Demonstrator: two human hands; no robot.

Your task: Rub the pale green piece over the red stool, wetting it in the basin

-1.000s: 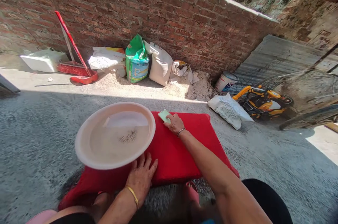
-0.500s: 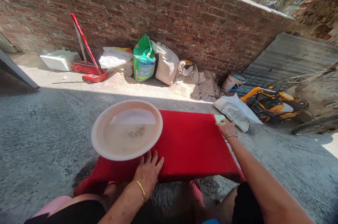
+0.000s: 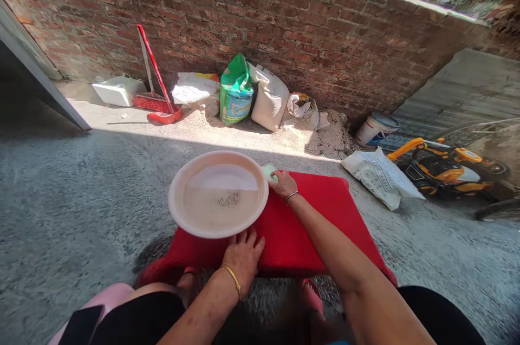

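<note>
Two hands worked on a red mat point(image 3: 309, 226) spread flat on the rough grey ground point(image 3: 81, 209), its near edge drooping at 6 o'clock. The mat was bright red, rectangular and plain, with a soft, cloth-like surface. A round bowl point(image 3: 218, 194), pale pink with a wide rim, sat on the mat's left part at about 10 o'clock from its middle. It held cloudy water with a small dark clump near the centre.

The right hand point(image 3: 284, 184) lay at the mat's far edge, just at 3 o'clock of the bowl, fingers curled down over a small pale green pad point(image 3: 268, 171) pressed against the mat. Only a corner of the pad showed beyond the fingers. A thin bangle circled that wrist.

The left hand point(image 3: 244, 256) rested palm down at 6 o'clock of the bowl, fingers spread flat on the mat, tips touching or just under the bowl's rim; I could not tell which. It held nothing. A gold bangle sat on its wrist.

Along the brick wall point(image 3: 284, 25) at 12 o'clock stood a green sack point(image 3: 235, 93) and a white sack point(image 3: 269, 100) on spilled sand. A red broom point(image 3: 156, 82) leaned at 11 o'clock beside a white tub point(image 3: 117, 90). A bucket point(image 3: 376, 128), a printed bag point(image 3: 379, 174) and a yellow toy car point(image 3: 447, 166) lay at 2 o'clock.
</note>
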